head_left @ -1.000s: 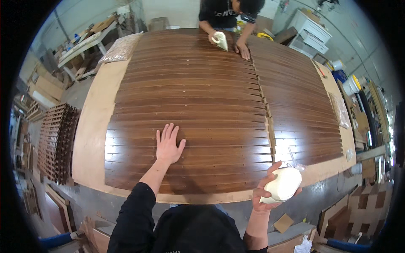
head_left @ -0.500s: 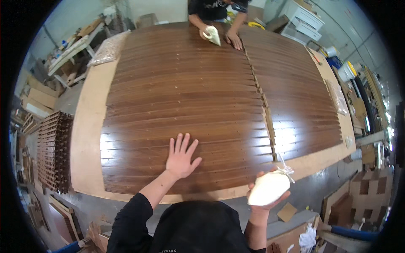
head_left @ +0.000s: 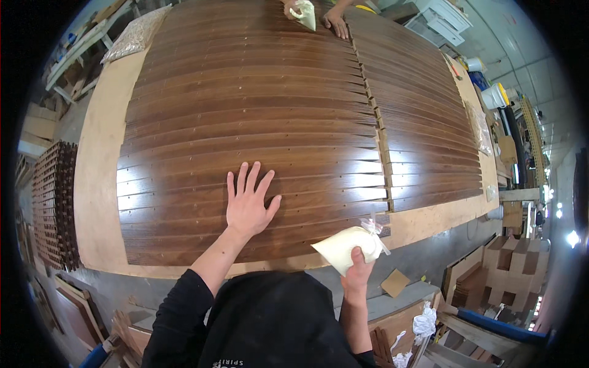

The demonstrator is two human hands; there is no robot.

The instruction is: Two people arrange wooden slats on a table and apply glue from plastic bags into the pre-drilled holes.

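Note:
My left hand lies flat with its fingers spread on a wide panel of dark brown wooden boards, near the front edge. In my right hand is a clear plastic piping bag full of cream-coloured paste, tied at its wide end. The bag's pointed tip faces left, above the front edge of the boards. A dark gap with jagged board ends runs between this panel and a second brown panel on the right.
Across the table, a co-worker's hand rests by the gap; the other holds a similar paste bag. A pale tabletop borders the boards. Slotted brown pieces are stacked at left. Buckets and cardboard boxes stand at right.
My right hand has turned the paste bag, swinging its tip leftward over the boards' front edge. My left hand stays spread on the boards. The whole view has shifted, and the table sits higher in it.

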